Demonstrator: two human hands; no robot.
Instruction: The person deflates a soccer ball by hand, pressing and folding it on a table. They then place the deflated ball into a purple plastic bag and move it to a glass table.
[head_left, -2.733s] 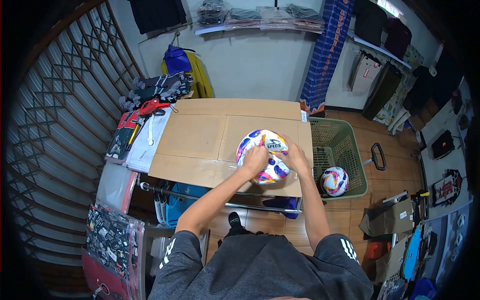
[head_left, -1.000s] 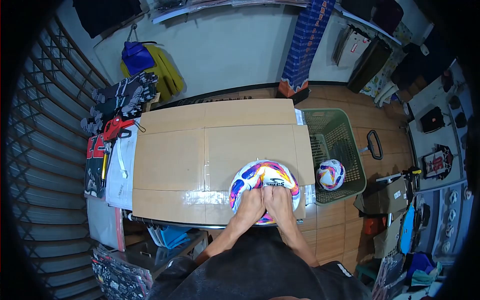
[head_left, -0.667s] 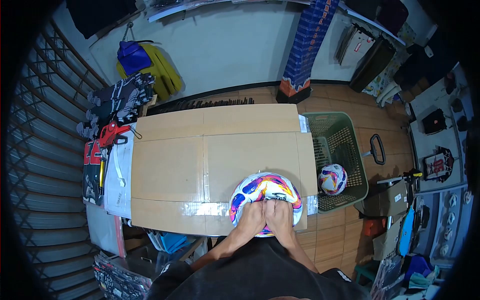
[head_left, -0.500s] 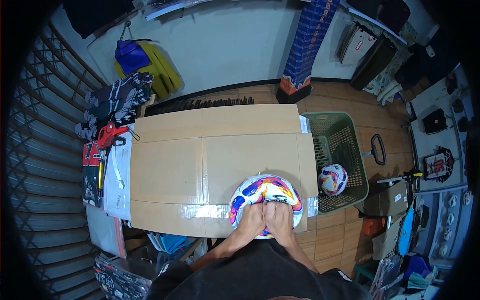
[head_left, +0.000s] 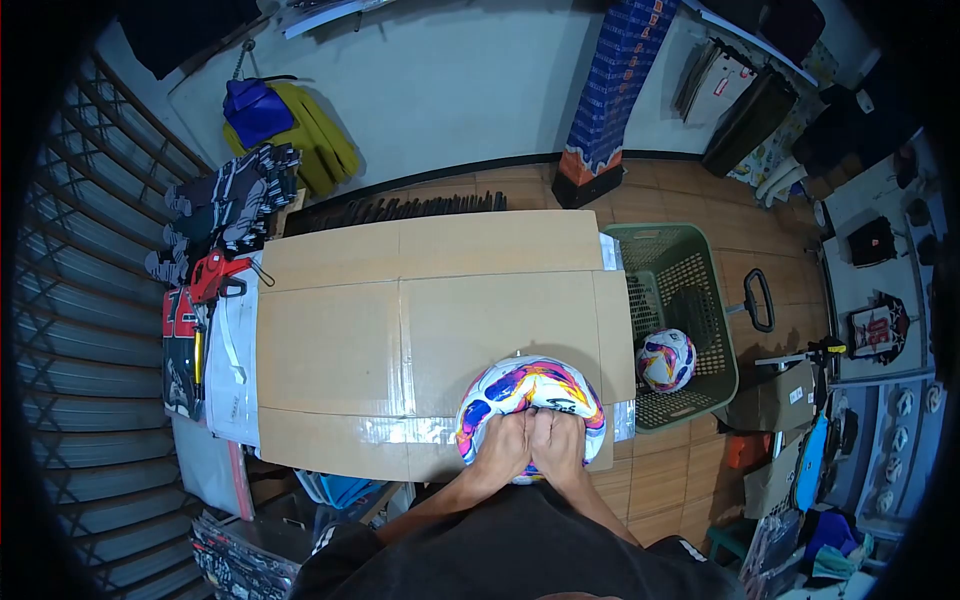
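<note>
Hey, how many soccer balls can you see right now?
2. One ball is on the cardboard, dented under the left hand and right hand; the other ball sits in the green basket. I can't see any partly hidden ones.

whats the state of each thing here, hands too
Near ball: dented in
Left hand: curled, pressed against this ball
Right hand: curled, pressed alongside
Cardboard: laid flat, taped
Green basket: upright, open-topped
Other ball: round, inside the basket
Yellow jacket: hanging
</note>
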